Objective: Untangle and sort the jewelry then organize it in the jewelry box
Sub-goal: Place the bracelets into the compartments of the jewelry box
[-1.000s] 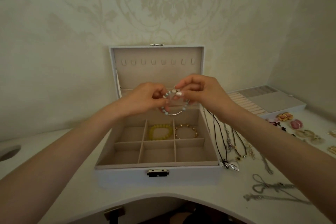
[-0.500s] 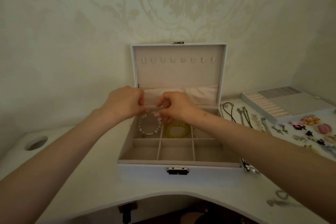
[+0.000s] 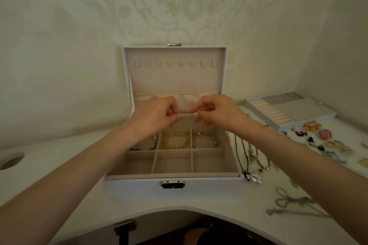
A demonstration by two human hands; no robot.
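The white jewelry box stands open on the desk, its lid upright. A silver beaded bracelet lies in the back left compartment, partly hidden by my left wrist. The back middle one holds a yellow bead bracelet, and the back right one a gold bracelet. The front row holds nothing. My left hand and my right hand hover over the back row, fingers curled, pinching a small pale piece between them; what it is I cannot make out.
Black cord necklaces with pendants lie right of the box, and silver chains nearer the desk's front edge. A ring tray sits at the back right, with brooches and clips beside it. There is a cable hole at the far left.
The beaded bracelet went from between my hands down into the back left compartment. Both hands have shifted right, over the back middle of the box.
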